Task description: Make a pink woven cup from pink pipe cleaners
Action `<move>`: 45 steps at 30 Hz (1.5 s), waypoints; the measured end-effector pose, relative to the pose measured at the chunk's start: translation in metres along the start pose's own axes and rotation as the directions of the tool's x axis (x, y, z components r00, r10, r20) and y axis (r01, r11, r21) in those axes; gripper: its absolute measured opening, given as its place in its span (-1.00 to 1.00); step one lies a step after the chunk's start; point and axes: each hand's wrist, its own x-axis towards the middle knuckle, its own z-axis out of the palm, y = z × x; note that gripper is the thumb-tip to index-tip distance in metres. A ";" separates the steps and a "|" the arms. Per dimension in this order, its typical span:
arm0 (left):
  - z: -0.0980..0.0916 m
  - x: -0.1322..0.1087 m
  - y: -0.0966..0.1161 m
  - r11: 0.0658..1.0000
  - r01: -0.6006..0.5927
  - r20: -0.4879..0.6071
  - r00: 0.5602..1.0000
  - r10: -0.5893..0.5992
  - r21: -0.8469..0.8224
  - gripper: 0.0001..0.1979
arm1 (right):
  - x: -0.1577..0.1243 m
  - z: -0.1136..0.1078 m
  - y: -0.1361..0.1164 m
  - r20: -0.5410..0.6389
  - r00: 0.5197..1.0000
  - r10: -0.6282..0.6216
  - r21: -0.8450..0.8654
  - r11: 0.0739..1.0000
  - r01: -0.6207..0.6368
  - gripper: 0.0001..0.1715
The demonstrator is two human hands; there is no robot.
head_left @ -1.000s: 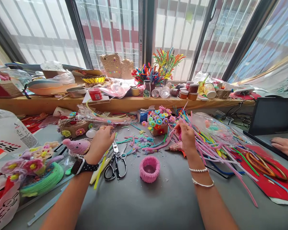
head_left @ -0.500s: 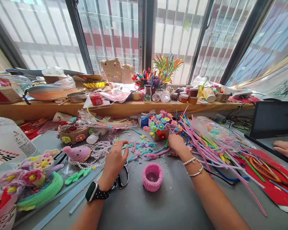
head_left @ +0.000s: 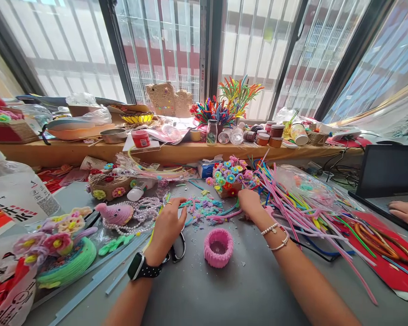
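Observation:
My left hand [head_left: 169,226], with a watch on its wrist, is above the table beside a heap of short pastel pipe cleaner scraps [head_left: 204,207]. Its thumb and index finger are apart; the other fingers are partly hidden. A thin yellow-green strip shows along its left side. Under that wrist lie black-handled scissors [head_left: 178,249]. My right hand [head_left: 250,204] is closed at the scraps' right end, by a flower-covered basket [head_left: 229,190]; what its curled fingers hold is hidden. A round pink fuzzy pot [head_left: 218,260] stands upright between my forearms, touched by neither hand.
Long pink pipe cleaners [head_left: 304,206] spread to the right, near a red sheet [head_left: 392,267]. Another person's hand [head_left: 406,213] is at a laptop [head_left: 387,170]. Left are a green flower pot [head_left: 70,267], pearl strings [head_left: 146,210], glue sticks [head_left: 98,280] and a pink crocheted figure [head_left: 114,213].
The view has turned slightly left, so most things sit a little further right. A yellow-green strip now shows beside my left hand. My right hand stays in nearly the same place.

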 end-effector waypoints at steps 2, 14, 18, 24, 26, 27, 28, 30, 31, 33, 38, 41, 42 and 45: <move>0.000 0.000 0.000 1.000 0.003 -0.001 1.000 -0.003 -0.010 -0.76 | -0.012 -0.004 0.002 -0.063 0.997 0.044 0.029 0.999 -0.043 -0.80; -0.005 -0.002 0.020 0.922 0.044 0.022 0.999 -0.039 -0.384 -0.80 | -0.047 -0.011 -0.029 -0.221 0.955 -0.198 0.511 0.810 0.287 -0.89; -0.006 -0.007 0.038 0.795 -0.046 0.089 0.988 0.125 -0.605 -0.65 | -0.055 -0.010 -0.032 -0.168 0.886 -0.433 0.753 0.524 0.399 -0.84; -0.002 -0.015 0.046 0.841 -0.288 -0.082 0.956 0.283 -0.458 -0.75 | -0.062 -0.007 -0.038 -0.085 0.856 -0.510 0.921 0.288 0.263 -0.80; 0.000 -0.017 0.045 0.848 -0.339 -0.120 0.940 0.318 -0.407 -0.76 | -0.063 -0.006 -0.040 -0.050 0.871 -0.489 0.935 0.283 0.212 -0.82; 0.001 -0.018 0.044 0.847 -0.361 -0.133 0.932 0.336 -0.390 -0.77 | -0.064 -0.005 -0.041 -0.035 0.881 -0.472 0.939 0.285 0.190 -0.83; 0.001 -0.018 0.043 0.847 -0.376 -0.147 0.927 0.346 -0.376 -0.78 | -0.065 -0.005 -0.042 -0.020 0.891 -0.453 0.943 0.287 0.168 -0.85; 0.002 -0.019 0.043 0.852 -0.383 -0.175 0.923 0.342 -0.356 -0.83 | -0.066 -0.005 -0.043 0.012 0.903 -0.429 0.953 0.279 0.120 -0.85; 0.001 -0.019 0.044 0.860 -0.374 -0.184 0.926 0.329 -0.346 -0.85 | -0.066 -0.004 -0.043 0.026 0.903 -0.430 0.960 0.263 0.097 -0.84; 0.000 -0.019 0.045 0.880 -0.343 -0.183 0.937 0.297 -0.328 -0.88 | -0.066 -0.003 -0.043 0.046 0.894 -0.445 0.973 0.224 0.061 -0.80; -0.004 -0.019 0.051 0.876 -0.223 -0.125 0.974 0.187 -0.428 -0.90 | -0.062 0.001 -0.042 0.022 0.941 -0.337 0.998 0.069 0.001 -0.76; -0.004 -0.019 0.053 0.825 -0.137 -0.032 0.989 0.143 -0.548 -0.87 | -0.061 0.004 -0.042 0.034 0.964 -0.264 0.996 -0.071 -0.054 -0.70; -0.003 -0.019 0.053 0.819 -0.123 -0.005 0.989 0.145 -0.560 -0.86 | -0.062 0.005 -0.043 0.040 0.961 -0.273 0.993 -0.098 -0.069 -0.65; 0.001 -0.019 0.053 0.831 -0.100 0.041 0.988 0.146 -0.547 -0.85 | -0.064 0.007 -0.047 0.022 0.962 -0.272 0.993 -0.103 -0.052 -0.60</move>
